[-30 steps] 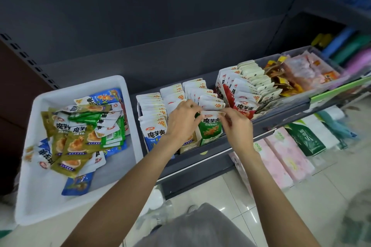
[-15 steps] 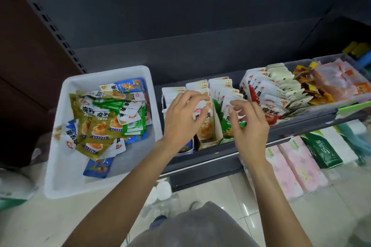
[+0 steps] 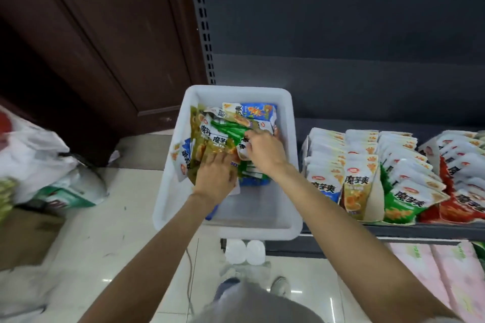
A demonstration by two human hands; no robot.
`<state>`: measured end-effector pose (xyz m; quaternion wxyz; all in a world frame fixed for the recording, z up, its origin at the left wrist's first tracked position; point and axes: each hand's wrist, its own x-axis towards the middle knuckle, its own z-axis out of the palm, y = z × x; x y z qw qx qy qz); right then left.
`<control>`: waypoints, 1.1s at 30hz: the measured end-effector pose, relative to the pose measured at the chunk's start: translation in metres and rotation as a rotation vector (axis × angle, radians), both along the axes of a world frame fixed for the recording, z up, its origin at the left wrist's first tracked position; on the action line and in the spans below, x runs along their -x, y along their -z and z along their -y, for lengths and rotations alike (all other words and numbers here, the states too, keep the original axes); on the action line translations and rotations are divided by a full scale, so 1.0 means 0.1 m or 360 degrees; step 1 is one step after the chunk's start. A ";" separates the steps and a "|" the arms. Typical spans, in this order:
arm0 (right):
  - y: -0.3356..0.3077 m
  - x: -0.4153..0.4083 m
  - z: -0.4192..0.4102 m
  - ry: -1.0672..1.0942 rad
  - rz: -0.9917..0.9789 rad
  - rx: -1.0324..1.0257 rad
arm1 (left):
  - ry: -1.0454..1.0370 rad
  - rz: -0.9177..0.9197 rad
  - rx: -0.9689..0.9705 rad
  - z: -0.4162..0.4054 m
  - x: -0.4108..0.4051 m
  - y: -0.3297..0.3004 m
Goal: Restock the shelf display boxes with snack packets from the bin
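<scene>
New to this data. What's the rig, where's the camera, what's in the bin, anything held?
There is no robot here: a person works with two bare hands. The single picture comes from a wide-angle camera on the person's head, looking forward and down along both forearms.

Both hands are inside a white plastic bin, which holds a loose pile of snack packets in olive, green, blue and white. The left hand lies on the olive packets. The right hand pinches a white packet in its fingers.

To the right, shelf display boxes hold upright rows of the same kind of packets. Bags lie on the tiled floor at left.
</scene>
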<state>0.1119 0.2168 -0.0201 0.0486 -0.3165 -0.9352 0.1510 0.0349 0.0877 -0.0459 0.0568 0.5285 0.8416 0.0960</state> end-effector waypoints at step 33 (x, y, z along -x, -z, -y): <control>-0.87 -1.24 0.08 0.0476 -0.1181 0.1538 | 0.0010 0.1780 -0.0571 -0.12 -0.31 -0.94</control>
